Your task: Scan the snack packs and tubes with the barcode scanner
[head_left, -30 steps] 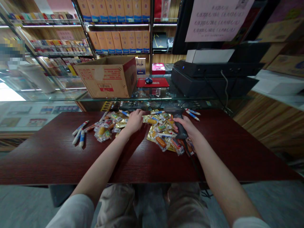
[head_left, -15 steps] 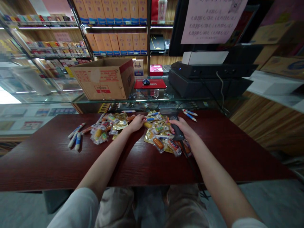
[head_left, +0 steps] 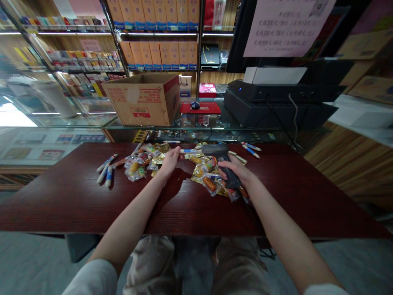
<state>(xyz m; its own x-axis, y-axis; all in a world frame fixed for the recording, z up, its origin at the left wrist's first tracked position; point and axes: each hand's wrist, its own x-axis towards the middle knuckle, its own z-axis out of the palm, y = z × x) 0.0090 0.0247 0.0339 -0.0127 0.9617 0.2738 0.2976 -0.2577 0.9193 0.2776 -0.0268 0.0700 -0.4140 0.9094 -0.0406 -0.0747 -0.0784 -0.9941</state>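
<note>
My left hand [head_left: 170, 162] is closed on one end of a slim white-and-blue wrapped sausage [head_left: 190, 151], held level above the table. My right hand [head_left: 239, 170] grips a black barcode scanner [head_left: 213, 150] by its handle; the scanner's head points left, right beside the sausage's far end. Below the scanner lies a heap of wrapped snacks [head_left: 209, 183], partly hidden by the scanner and my right hand. Another snack pile [head_left: 135, 169] sits left of my left hand. Several white-and-blue sausages [head_left: 108, 176] rest at the far left, and a few more sausages [head_left: 251, 150] at the back right.
A dark red wooden table [head_left: 184, 215] spans the front. Behind it, a glass counter carries an open cardboard box [head_left: 144, 104], a mouse [head_left: 195, 105] on a red mat, and a black cash register [head_left: 276, 106]. The scanner's cable runs down over the table.
My left hand has lifted the sausage off the right heap and drawn it slightly left. The scanner has swung level, its head now facing the sausage. The view has shifted slightly.
</note>
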